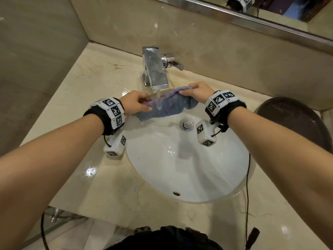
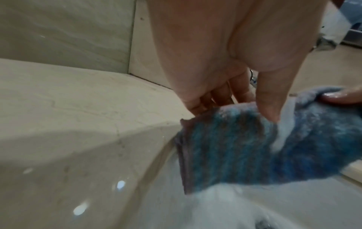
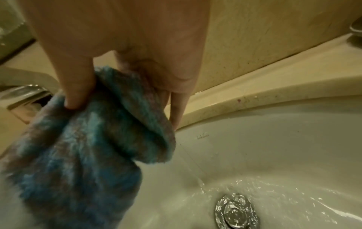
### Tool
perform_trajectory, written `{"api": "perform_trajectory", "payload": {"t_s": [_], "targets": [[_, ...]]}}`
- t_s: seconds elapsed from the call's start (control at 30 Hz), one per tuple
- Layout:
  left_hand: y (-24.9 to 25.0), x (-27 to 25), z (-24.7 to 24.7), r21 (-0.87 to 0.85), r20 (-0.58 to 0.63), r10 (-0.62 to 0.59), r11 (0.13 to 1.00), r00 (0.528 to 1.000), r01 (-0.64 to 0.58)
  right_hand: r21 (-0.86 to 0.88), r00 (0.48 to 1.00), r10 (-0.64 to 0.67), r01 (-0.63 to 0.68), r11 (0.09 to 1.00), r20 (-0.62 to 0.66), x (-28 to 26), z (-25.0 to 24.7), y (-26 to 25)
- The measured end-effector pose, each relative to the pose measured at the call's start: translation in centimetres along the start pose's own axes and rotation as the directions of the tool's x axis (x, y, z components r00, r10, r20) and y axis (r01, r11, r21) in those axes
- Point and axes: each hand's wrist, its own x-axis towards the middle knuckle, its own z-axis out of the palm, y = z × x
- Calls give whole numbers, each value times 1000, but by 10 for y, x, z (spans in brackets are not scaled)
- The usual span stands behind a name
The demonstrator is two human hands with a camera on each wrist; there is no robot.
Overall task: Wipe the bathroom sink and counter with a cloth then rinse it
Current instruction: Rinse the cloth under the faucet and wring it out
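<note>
A blue fuzzy cloth (image 1: 167, 104) hangs stretched between both hands over the back of the white sink (image 1: 189, 168). Water runs from the chrome faucet (image 1: 155, 69) onto the cloth's middle. My left hand (image 1: 137, 103) pinches the cloth's left end (image 2: 235, 147) with thumb over fingers. My right hand (image 1: 198, 92) grips the right end, which bunches and droops below the thumb (image 3: 78, 86) in the right wrist view. Water streams off the cloth (image 3: 88, 147) towards the drain (image 3: 235, 212).
The beige marble counter (image 1: 86, 91) surrounds the basin and meets tiled walls at the left and back. The faucet lever (image 1: 175, 64) sticks out to the right. A dark round object (image 1: 292, 120) stands at the counter's right. A mirror edge (image 1: 252, 18) runs above.
</note>
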Motion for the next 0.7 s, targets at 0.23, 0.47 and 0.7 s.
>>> {"api": "perform_trajectory", "payload": {"t_s": [0.23, 0.47, 0.7], "targets": [[10, 1, 3, 47, -25, 8, 999, 1000, -7, 120, 997, -75, 76, 990, -15, 0, 3, 14], [13, 6, 4, -137, -193, -70, 990, 979, 44, 171, 999, -48, 45, 984, 10, -8, 10, 11], [14, 2, 1, -248, -326, -82, 969, 942, -2, -42, 998, -56, 57, 997, 36, -4, 26, 13]]}}
